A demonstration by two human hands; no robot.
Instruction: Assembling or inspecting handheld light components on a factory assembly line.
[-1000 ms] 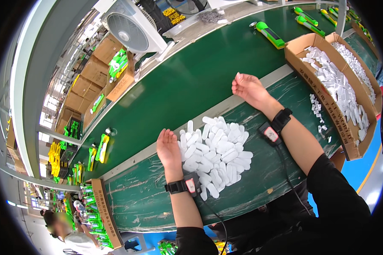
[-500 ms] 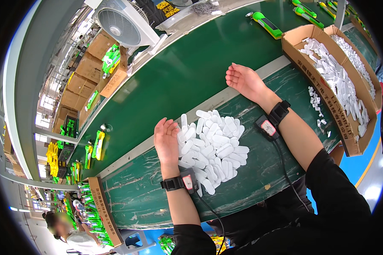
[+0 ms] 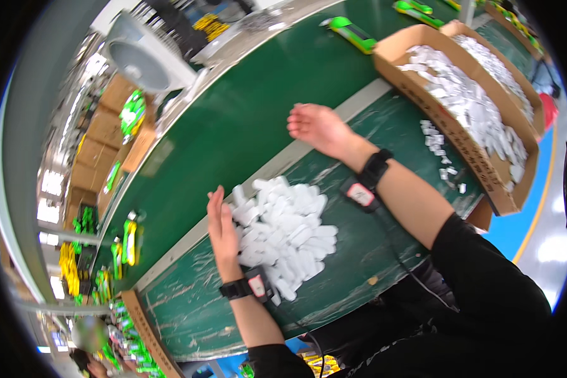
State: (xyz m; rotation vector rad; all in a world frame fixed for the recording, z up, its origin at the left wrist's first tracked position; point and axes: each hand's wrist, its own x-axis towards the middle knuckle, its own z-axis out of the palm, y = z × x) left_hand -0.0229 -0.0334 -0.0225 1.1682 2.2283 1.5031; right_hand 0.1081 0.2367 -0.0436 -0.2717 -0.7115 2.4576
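Note:
A heap of white, flat, rounded plastic pieces (image 3: 286,230) lies on the scuffed green bench (image 3: 189,302). Along the heap's left side stands my left hand (image 3: 223,228), fingers stretched upward and thumb side toward the pieces; it holds nothing I can see. My right hand (image 3: 321,130) hovers over the metal strip (image 3: 268,169) beyond the heap, apart from the pieces. Its fingers are loosely bent and nothing shows in them. Both wrists carry black straps with small cabled devices.
Two cardboard boxes of white parts stand at right, the nearer box (image 3: 435,104) beside scattered small white pieces (image 3: 439,148). A green belt (image 3: 233,120) runs beyond the strip, bearing green-yellow flashlight-like items (image 3: 353,34). A white fan (image 3: 142,53) stands far left. Another person is at lower left.
The whole view has shifted and tilted, so the bench and boxes sit further left. My left fingers have straightened from a loose curl. The right hand keeps nearly the same place over the strip.

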